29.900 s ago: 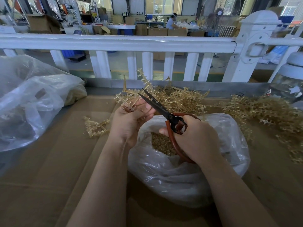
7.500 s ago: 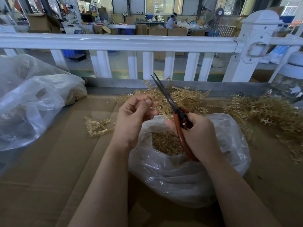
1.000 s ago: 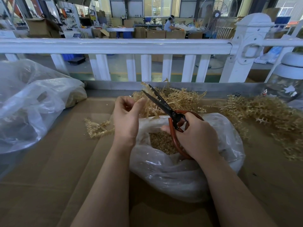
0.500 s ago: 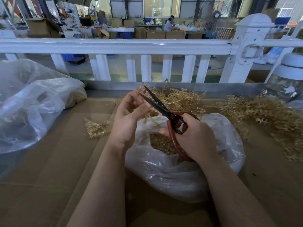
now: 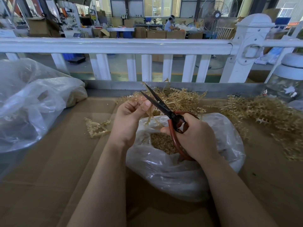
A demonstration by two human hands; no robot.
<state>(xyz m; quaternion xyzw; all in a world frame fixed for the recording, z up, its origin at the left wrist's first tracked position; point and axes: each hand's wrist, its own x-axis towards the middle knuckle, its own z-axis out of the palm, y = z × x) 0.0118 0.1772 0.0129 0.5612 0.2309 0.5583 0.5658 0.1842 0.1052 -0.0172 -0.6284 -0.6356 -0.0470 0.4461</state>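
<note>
My right hand (image 5: 195, 136) grips red-handled scissors (image 5: 165, 110) with their black blades parted and pointing up and to the left. My left hand (image 5: 129, 117) pinches a thin tan plastic sprue (image 5: 148, 117) that hangs down from the fingers, right beside the blades. Both hands hover over an open clear plastic bag (image 5: 180, 171) holding small tan cut pieces (image 5: 162, 142).
Piles of tan sprues lie behind the bag (image 5: 180, 99) and at the right (image 5: 270, 118). One loose sprue (image 5: 96, 128) lies left of my left hand. A large plastic bag (image 5: 29, 104) fills the left side. A white railing (image 5: 114, 45) borders the cardboard-covered table (image 5: 49, 169).
Over the last second my left hand rose toward the scissor blades and now pinches a sprue beside them. The scissors stay open in my right hand.
</note>
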